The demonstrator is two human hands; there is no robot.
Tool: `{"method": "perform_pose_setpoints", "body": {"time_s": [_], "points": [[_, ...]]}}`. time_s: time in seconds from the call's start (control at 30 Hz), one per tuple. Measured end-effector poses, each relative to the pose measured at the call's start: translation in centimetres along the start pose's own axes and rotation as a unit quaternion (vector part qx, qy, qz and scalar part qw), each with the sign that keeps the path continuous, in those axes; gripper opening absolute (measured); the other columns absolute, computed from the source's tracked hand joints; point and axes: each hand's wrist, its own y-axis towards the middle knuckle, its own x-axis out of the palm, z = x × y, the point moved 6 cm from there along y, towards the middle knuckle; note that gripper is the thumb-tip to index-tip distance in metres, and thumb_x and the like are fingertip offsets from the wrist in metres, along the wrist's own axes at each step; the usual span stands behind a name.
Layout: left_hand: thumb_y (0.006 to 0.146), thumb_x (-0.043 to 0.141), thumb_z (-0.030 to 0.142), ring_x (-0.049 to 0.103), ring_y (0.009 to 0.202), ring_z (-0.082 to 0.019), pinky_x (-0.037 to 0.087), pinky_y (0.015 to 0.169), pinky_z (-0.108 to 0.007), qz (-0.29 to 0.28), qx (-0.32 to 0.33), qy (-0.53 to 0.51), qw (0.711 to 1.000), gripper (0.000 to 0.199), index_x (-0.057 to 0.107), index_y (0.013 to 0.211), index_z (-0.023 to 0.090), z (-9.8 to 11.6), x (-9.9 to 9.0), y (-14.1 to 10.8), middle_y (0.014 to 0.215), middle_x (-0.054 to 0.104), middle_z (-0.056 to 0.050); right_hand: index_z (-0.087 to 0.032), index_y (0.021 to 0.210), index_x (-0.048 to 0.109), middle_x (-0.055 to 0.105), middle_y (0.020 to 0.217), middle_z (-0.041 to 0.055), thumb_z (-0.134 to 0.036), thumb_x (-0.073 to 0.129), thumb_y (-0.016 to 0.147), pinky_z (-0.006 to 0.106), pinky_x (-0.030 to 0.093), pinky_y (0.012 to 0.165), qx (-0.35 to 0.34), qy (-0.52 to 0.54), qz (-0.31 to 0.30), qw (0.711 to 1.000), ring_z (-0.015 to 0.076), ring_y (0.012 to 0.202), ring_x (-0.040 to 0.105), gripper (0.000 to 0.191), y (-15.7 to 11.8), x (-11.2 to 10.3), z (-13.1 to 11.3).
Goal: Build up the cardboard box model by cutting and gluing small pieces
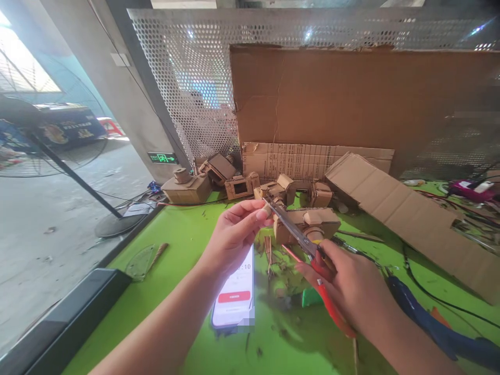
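Note:
Pinched between the thumb and fingers of my left hand (238, 229) is a small piece of cardboard (267, 208), mostly covered by the fingertips. My right hand (351, 276) grips red-handled scissors (292, 229), whose blades point up and left and reach the piece at my left fingertips. Whether the blades touch it I cannot tell. Just behind the scissors stands a cardboard model camera (328, 221) with a round lens part. A lit phone (234, 297) lies on the green table (175, 312) below my left hand, partly hidden by the wrist.
More cardboard models (240, 186) and a cardboard box (187, 188) line the back. A long cardboard sheet (410, 219) leans across the right, near a blue-handled tool (422, 312). Scraps lie mid-table. A clear protractor (140, 263) and a dark long box (66, 323) are at left.

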Motion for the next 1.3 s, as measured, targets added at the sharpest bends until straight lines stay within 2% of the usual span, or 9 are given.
{"method": "perform_pose_setpoints", "body": {"time_s": [0.23,0.43,0.6,0.77,1.03,1.23,1.3], "points": [[0.074,0.093,0.020,0.074,0.072,-0.011,0.060,0.072,-0.018,-0.024,-0.006,-0.005,1.000,0.024,0.079,0.093,0.015,-0.06,0.34,-0.06,0.084,0.078,-0.003,-0.027,0.074,0.048,0.058,0.051,-0.0041,-0.055,0.055,0.097,0.027,0.032,0.049,-0.014,-0.013,0.020,1.000,0.0182,0.043,0.055,0.037,-0.16,-0.14,-0.30],[0.075,0.093,0.021,0.074,0.071,-0.010,0.060,0.072,-0.016,-0.041,-0.017,-0.010,0.999,0.025,0.077,0.093,0.014,0.08,0.62,-0.21,0.083,0.077,-0.003,-0.027,0.071,0.049,0.052,0.049,-0.0059,-0.052,0.057,0.097,0.027,0.031,0.047,-0.012,0.014,0.006,1.000,0.0156,0.040,0.047,0.037,-0.64,0.21,-0.40],[0.077,0.091,0.020,0.075,0.074,-0.010,0.061,0.075,-0.017,-0.059,-0.025,-0.021,0.998,0.024,0.077,0.095,0.015,0.03,0.85,-0.33,0.085,0.077,-0.002,-0.027,0.074,0.047,0.054,0.054,-0.0055,-0.051,0.058,0.097,0.025,0.034,0.049,-0.001,0.052,0.027,0.998,0.0155,0.046,0.049,0.035,-0.46,-0.31,0.01],[0.073,0.093,0.019,0.073,0.074,-0.009,0.060,0.076,-0.016,-0.037,-0.019,-0.040,0.998,0.029,0.075,0.096,0.015,0.06,0.70,-0.24,0.084,0.071,0.001,-0.027,0.078,0.044,0.056,0.055,-0.0055,-0.054,0.059,0.097,0.025,0.032,0.048,-0.004,0.072,0.010,0.997,0.0161,0.047,0.051,0.036,-0.29,-0.28,0.24],[0.073,0.094,0.020,0.076,0.076,-0.010,0.061,0.078,-0.016,-0.025,-0.024,-0.042,0.999,0.030,0.074,0.094,0.016,0.00,0.54,-0.25,0.089,0.077,-0.001,-0.028,0.092,0.048,0.065,0.063,-0.0053,-0.059,0.061,0.095,0.027,0.037,0.050,-0.008,0.064,-0.026,0.998,0.0190,0.052,0.061,0.034,-0.14,0.43,-0.03],[0.071,0.095,0.020,0.077,0.079,-0.011,0.063,0.080,-0.018,-0.029,-0.025,-0.047,0.998,0.037,0.079,0.103,0.016,-0.09,0.75,-0.23,0.094,0.081,-0.003,-0.028,0.090,0.048,0.064,0.064,-0.0046,-0.060,0.062,0.094,0.027,0.038,0.050,-0.002,0.025,-0.003,1.000,0.0197,0.052,0.062,0.035,-0.19,-0.07,-0.08],[0.072,0.094,0.022,0.078,0.077,-0.011,0.063,0.078,-0.018,-0.031,-0.025,-0.039,0.998,0.033,0.080,0.102,0.016,-0.25,0.58,-0.19,0.095,0.082,-0.003,-0.028,0.089,0.046,0.063,0.063,-0.0046,-0.059,0.061,0.094,0.026,0.038,0.050,-0.004,0.011,0.005,1.000,0.0194,0.051,0.061,0.035,-0.14,-0.16,-0.13]]}}
